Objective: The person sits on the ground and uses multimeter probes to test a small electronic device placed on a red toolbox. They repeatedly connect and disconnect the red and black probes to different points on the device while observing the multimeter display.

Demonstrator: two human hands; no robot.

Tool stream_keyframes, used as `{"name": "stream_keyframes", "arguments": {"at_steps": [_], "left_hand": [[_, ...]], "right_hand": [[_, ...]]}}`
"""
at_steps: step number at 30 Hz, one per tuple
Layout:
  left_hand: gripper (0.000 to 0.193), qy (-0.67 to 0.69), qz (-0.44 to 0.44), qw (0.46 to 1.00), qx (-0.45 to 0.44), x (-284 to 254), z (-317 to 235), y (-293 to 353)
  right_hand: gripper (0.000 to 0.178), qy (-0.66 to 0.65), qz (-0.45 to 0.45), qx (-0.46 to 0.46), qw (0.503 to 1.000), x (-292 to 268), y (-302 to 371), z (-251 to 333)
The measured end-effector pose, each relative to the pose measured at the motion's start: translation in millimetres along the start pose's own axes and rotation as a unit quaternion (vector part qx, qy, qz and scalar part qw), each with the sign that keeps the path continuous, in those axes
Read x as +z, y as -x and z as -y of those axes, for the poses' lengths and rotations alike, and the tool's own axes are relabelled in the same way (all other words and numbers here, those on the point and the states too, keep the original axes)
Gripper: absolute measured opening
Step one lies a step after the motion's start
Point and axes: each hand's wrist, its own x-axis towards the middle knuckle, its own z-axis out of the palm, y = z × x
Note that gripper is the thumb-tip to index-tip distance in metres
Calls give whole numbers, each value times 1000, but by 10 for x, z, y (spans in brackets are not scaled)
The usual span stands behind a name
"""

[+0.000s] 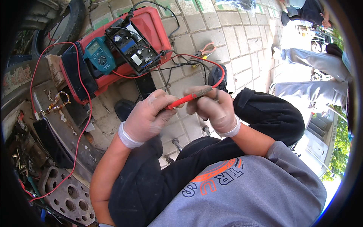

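Both my hands wear thin whitish gloves and meet over my lap. In my left hand [148, 116], the fingers close round the lower red end of a test probe [189, 98]. My right hand [217, 113] has curled fingers around the probe's grey end; its thumb lies along it. From that end a red cable [222, 72] arcs back toward a teal multimeter [100, 56] and an opened black device with a circuit board [132, 43]. Both lie on a red plastic case [157, 24]. The probe's tip is hidden by my left hand.
A dark phone-like slab [77, 72] leans on the case's left side. Orange-handled pliers [206, 49] lie on the paving. Left are a beaded bracelet [58, 103], another dark slab [53, 142], a thin red wire [80, 140] and a holed metal plate [70, 193]. People stand at right.
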Motion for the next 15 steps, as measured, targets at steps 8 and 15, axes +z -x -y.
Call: {"name": "stream_keyframes", "arguments": {"at_steps": [8, 15], "left_hand": [[26, -20, -19, 999, 35, 19, -66, 0], [27, -13, -39, 997, 58, -16, -83, -3]], "right_hand": [[62, -223, 4, 151, 963, -480, -265, -169], [40, -308, 30, 68, 948, -595, -390, -138]]}}
